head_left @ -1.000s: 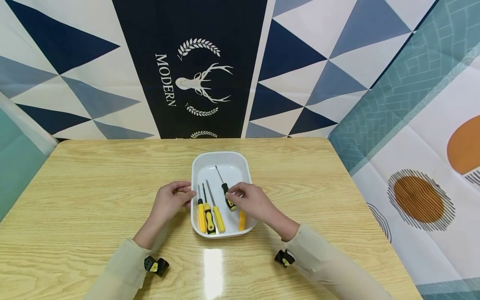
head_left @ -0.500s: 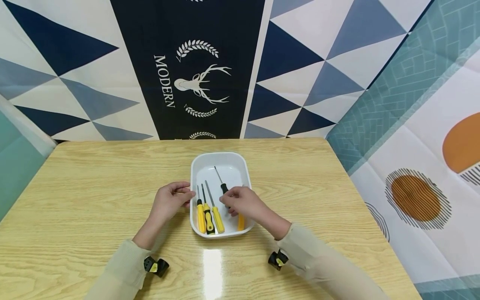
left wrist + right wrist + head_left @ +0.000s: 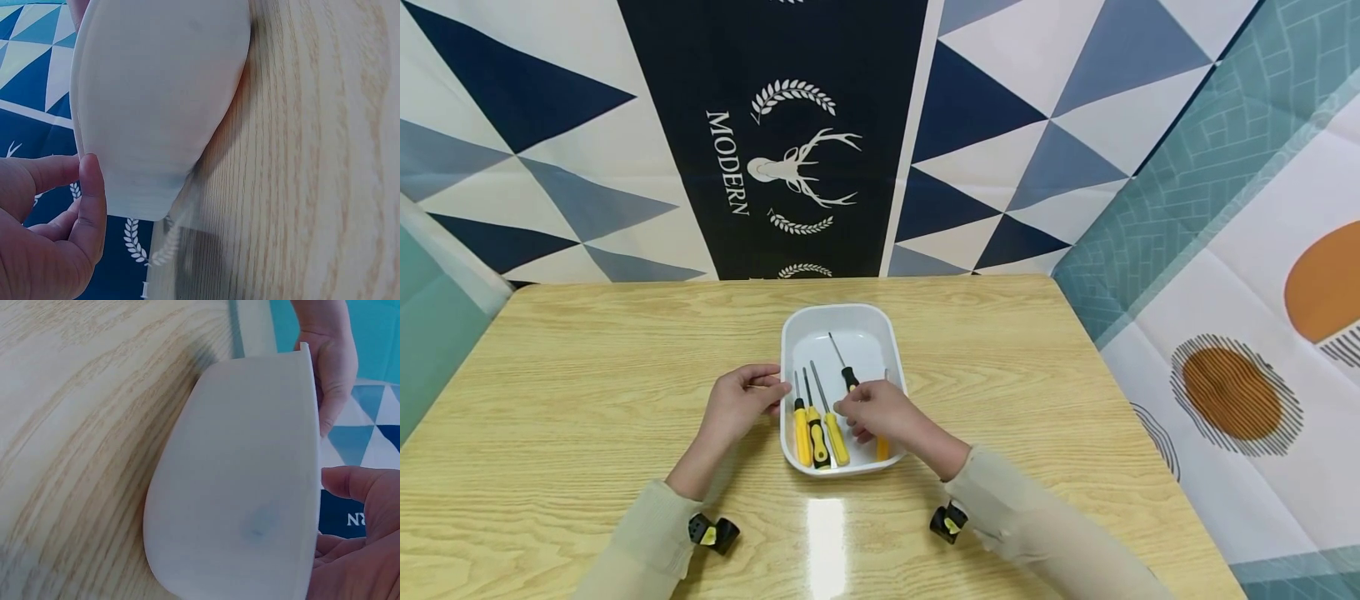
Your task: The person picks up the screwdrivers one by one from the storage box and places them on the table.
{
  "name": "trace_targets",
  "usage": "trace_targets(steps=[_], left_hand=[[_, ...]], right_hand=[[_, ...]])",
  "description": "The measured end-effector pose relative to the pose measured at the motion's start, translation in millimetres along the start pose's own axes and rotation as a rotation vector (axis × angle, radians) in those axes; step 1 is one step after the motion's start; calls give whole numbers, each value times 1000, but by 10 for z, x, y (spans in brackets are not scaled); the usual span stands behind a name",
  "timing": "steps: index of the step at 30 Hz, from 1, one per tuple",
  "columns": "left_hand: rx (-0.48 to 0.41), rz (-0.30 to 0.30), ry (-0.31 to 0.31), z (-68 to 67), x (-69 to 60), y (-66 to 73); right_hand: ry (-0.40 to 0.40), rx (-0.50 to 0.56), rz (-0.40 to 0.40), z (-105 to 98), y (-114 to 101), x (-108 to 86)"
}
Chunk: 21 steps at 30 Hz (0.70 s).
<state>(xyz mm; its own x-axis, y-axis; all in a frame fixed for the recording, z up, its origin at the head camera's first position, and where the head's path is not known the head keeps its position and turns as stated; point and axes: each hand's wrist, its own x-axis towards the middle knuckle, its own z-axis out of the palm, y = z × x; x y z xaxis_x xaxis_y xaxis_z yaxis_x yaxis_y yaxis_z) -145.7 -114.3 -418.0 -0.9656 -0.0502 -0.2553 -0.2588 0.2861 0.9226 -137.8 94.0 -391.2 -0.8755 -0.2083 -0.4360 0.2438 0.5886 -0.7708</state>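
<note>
A white tray [image 3: 842,312] holds several screwdrivers. At its left side my left hand [image 3: 741,404] pinches the rim between thumb and fingers, as the left wrist view also shows. Inside, my right hand [image 3: 883,412] hovers with loosely bent fingers over a black screwdriver [image 3: 848,377], hiding its handle. The right thumb tip is near a yellow screwdriver [image 3: 837,439]. Left of that lie a black-and-yellow screwdriver [image 3: 818,442] and another yellow screwdriver [image 3: 802,437]. A yellow-handled screwdriver [image 3: 882,449] at the right is partly covered by the right hand.
The tray stands on a wood-grain table [image 3: 625,358]. Patterned cloth [image 3: 797,167] hangs behind the far edge and along the right. Both wrists carry small black cameras.
My right hand has moved left and slightly toward me, away from the right side of the tray, and now covers the black screwdriver's handle. The screwdrivers and left hand keep their places.
</note>
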Motion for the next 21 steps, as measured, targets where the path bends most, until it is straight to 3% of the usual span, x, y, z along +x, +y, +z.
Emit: trace_targets(steps=[21], left_hand=[[-42,22,-8,-2,0,-29]], right_hand=[[-15,-106,-3,105,57,53]])
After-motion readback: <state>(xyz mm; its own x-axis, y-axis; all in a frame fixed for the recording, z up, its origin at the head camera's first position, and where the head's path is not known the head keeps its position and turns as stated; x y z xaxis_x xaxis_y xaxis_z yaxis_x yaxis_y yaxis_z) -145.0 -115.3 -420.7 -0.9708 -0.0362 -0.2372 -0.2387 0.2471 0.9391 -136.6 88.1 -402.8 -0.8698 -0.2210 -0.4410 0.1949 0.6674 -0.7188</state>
